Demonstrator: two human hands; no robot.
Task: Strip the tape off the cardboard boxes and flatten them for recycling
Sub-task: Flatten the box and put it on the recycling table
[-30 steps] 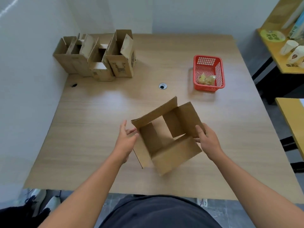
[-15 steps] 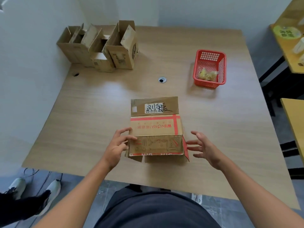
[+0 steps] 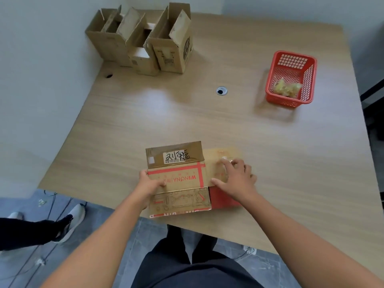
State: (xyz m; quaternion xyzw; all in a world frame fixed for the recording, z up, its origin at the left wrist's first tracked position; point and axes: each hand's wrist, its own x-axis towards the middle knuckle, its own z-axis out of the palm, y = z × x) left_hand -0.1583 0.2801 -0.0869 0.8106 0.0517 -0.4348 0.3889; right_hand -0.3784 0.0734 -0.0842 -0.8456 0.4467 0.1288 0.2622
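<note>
Here's the box (image 3: 178, 179), pressed nearly flat at the near edge of the table (image 3: 187, 113), printed side up, with its hand-labelled flap pointing away. The left hand (image 3: 150, 185) grips the left edge, thumb curled over the top face and fingers tucked out of sight. The right hand (image 3: 234, 181) is down on the right-hand flap, fingers bent, their tips at a shiny patch that looks like clear tape (image 3: 225, 160). Whether they have hold of it is hard to tell through the blur. In the far left corner a cluster of open boxes (image 3: 145, 40) stands upright. Off to the right is a red basket (image 3: 292, 60) with crumpled scraps (image 3: 286, 88) inside.
</note>
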